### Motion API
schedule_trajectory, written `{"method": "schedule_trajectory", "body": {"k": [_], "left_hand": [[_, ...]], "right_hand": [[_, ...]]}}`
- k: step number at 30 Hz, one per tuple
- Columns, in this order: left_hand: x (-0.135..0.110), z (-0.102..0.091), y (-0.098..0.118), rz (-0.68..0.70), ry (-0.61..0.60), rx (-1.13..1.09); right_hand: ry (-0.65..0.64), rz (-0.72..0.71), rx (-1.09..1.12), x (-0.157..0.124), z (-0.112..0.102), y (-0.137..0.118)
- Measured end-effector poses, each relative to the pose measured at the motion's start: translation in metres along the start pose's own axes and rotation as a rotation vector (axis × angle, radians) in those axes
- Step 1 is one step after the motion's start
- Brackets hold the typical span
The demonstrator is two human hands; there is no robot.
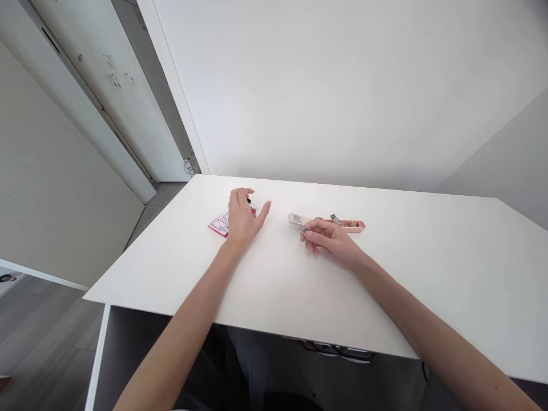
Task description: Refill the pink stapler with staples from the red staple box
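Observation:
My left hand [242, 217] reaches over a pink and white card package [219, 224] on the white table [385, 268]. Its fingers curl around a small red and black object [252, 209] on the package, with the thumb stretched to the right. My right hand [327, 238] rests on the table with its fingers curled loosely. A small dark thing shows at its fingertips, too small to name. Just beyond that hand lies a narrow cream and pink tray [327, 222] holding small metal parts.
The white table stands against a white wall. A door and a strip of grey floor lie to the left, past the table's left edge. Dark cables hang under the table's front edge [334, 348].

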State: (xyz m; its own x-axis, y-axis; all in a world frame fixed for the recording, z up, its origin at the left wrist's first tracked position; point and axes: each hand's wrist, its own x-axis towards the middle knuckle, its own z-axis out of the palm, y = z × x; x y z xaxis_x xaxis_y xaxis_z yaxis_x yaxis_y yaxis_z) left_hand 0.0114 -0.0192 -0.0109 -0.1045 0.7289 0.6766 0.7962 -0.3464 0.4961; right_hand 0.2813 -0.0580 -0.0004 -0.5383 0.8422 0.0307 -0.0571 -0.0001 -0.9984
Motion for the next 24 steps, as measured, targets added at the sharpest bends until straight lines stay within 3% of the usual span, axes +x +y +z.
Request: {"method": "schedule_trajectory", "body": {"k": [7,24], "left_hand": [[0.001,-0.004,-0.009,-0.093,-0.05,0.027],[0.002,-0.009,-0.018,-0.298,-0.172,0.369]], "right_hand": [[0.016,-0.005,-0.001,0.0,0.002,-0.001],[0.012,-0.008,0.007,0.0,0.0,0.0]]}}
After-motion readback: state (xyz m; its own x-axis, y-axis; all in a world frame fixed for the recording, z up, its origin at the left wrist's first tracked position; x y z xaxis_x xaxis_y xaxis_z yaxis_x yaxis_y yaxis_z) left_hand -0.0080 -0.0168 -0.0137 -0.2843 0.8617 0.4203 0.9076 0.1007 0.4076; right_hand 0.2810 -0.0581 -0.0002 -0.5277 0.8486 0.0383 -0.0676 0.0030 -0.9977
